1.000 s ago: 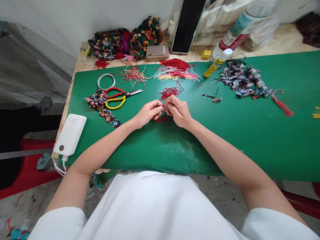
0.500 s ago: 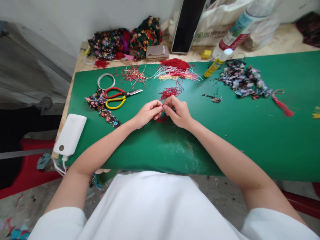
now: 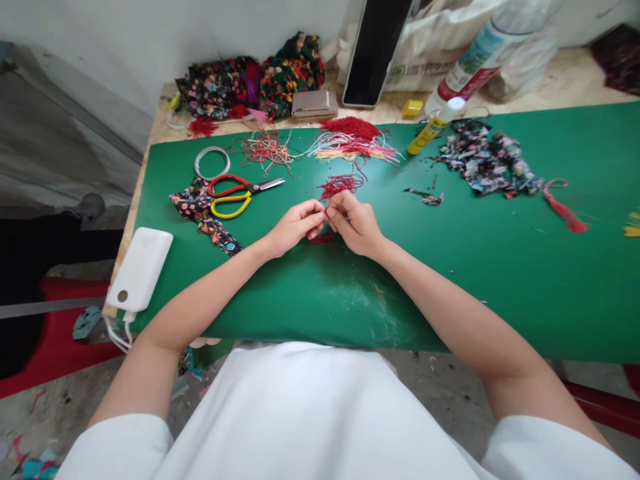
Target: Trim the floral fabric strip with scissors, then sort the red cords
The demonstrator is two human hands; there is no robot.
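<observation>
My left hand (image 3: 301, 225) and my right hand (image 3: 354, 222) meet fingertip to fingertip over the green mat. Both are closed in a pinch on a small red tassel (image 3: 323, 239), whose strands hang out below my fingers. Its upper part is mostly hidden by the fingertips. Just beyond my hands lies a heap of dark red cords (image 3: 342, 185). Farther back is a bundle of red, white and yellow threads (image 3: 355, 141). Left of it is a loose tangle of cords (image 3: 267, 148). A finished-looking pink-red tassel (image 3: 565, 208) lies far right.
Red-and-yellow-handled scissors (image 3: 245, 193), a tape roll (image 3: 213, 163) and floral fabric strips (image 3: 215, 230) lie left. A white power bank (image 3: 141, 270) rests at the left edge. A glue stick (image 3: 435, 127) and fabric scraps (image 3: 485, 160) are at right. A phone (image 3: 375, 53) leans behind.
Almost nothing differs. My fingertips shift very slightly at the pinch, and a bit more red shows between them. The things on the mat stay where they were.
</observation>
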